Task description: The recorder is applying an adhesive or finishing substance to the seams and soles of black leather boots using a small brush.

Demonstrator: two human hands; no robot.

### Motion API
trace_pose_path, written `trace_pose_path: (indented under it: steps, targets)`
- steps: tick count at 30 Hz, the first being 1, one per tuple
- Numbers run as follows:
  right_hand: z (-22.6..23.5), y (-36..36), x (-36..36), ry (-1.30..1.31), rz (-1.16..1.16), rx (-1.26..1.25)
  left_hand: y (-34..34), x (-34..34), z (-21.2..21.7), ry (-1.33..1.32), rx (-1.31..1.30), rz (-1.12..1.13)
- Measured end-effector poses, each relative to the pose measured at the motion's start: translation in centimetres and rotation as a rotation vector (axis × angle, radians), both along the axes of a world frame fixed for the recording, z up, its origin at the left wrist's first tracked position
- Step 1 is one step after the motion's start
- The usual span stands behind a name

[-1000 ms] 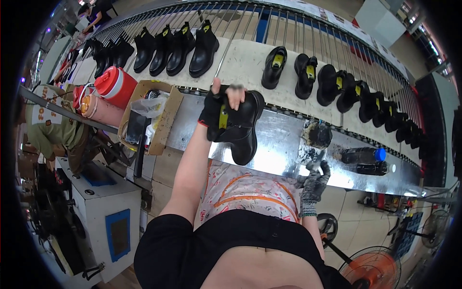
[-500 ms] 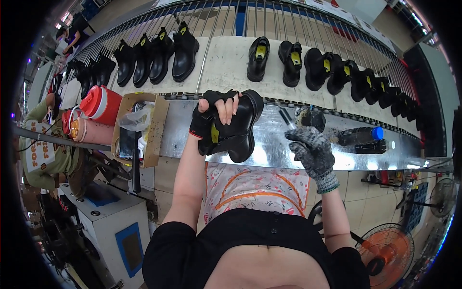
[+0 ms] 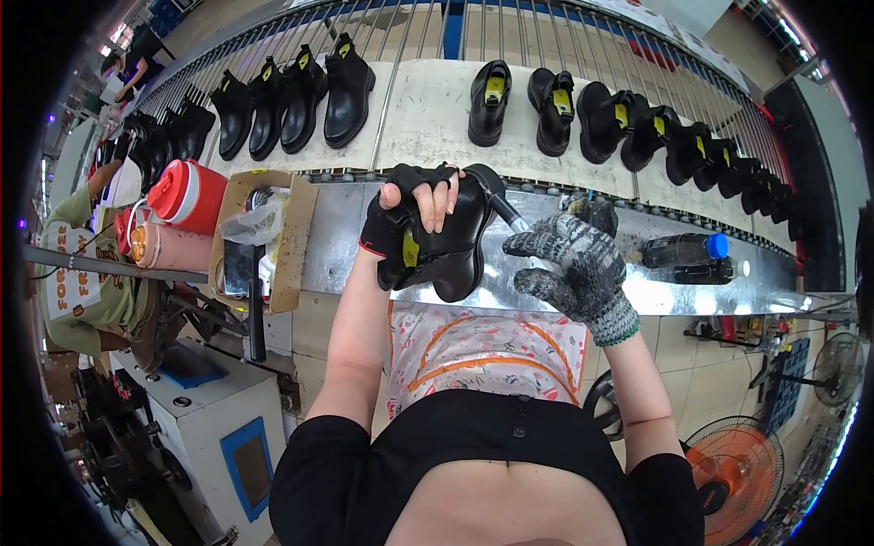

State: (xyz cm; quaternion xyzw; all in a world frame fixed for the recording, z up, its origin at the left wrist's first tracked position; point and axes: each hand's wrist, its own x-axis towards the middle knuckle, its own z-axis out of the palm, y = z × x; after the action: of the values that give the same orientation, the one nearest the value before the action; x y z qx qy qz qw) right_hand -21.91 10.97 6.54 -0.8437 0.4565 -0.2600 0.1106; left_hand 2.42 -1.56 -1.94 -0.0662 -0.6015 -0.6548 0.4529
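Note:
My left hand [image 3: 414, 205], in a black fingerless glove, grips a black ankle boot [image 3: 451, 241] with a yellow tag inside, held above the shiny metal bench [image 3: 337, 241]. My right hand [image 3: 569, 264], in a grey knitted glove, holds a thin metal-handled tool [image 3: 506, 214] whose tip touches the boot's upper right side. Beyond the bench, a pale conveyor [image 3: 428, 114] carries several black boots [image 3: 346, 91] at the left and several low black shoes [image 3: 555, 109] at the right.
An open cardboard box [image 3: 264, 237] with a plastic bag stands left of the boot, beside a red jug [image 3: 187, 196]. A dark bottle with a blue cap [image 3: 683, 247] lies on the bench at the right. Another person [image 3: 82, 273] sits at the left. An orange fan [image 3: 728, 478] stands on the floor.
My right hand rose from beside the bench and brought the tool up to the boot. My left hand kept hold of the boot, drawing it slightly nearer.

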Motion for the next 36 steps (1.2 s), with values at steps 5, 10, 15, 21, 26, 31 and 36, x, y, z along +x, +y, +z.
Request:
trace_pose_path:
  steps: [5,10,15,21,26,31,36]
  targets:
    - [-0.6,-0.6,-0.1,-0.014,0.025,-0.025,0.5,-0.3,1.0,-0.01,0.019,0.057]
    - [-0.2,-0.8,0.0,-0.004,0.022,-0.009,-0.2,0.1,-0.1,-0.027,-0.006,0.002]
    - [-0.3,-1.0,0.0,-0.018,0.019,-0.008,-0.4,0.0,-0.3,-0.023,-0.009,-0.034]
    - [-1.1,-1.8,0.1,0.009,0.043,-0.039,-0.2,0.2,0.2,-0.022,0.081,0.069]
    - [-2.9,-2.8,1.0,0.014,0.065,-0.003,-0.9,0.9,-0.9,0.107,0.205,0.124]
    - [-4.4,-3.4,2.1,0.06,0.023,0.06,-1.7,1.8,-1.3,0.144,0.305,0.194]
    - [-6.9,-4.5,3.3,0.002,0.076,-0.115,-2.6,2.9,-2.5,0.199,0.405,0.218]
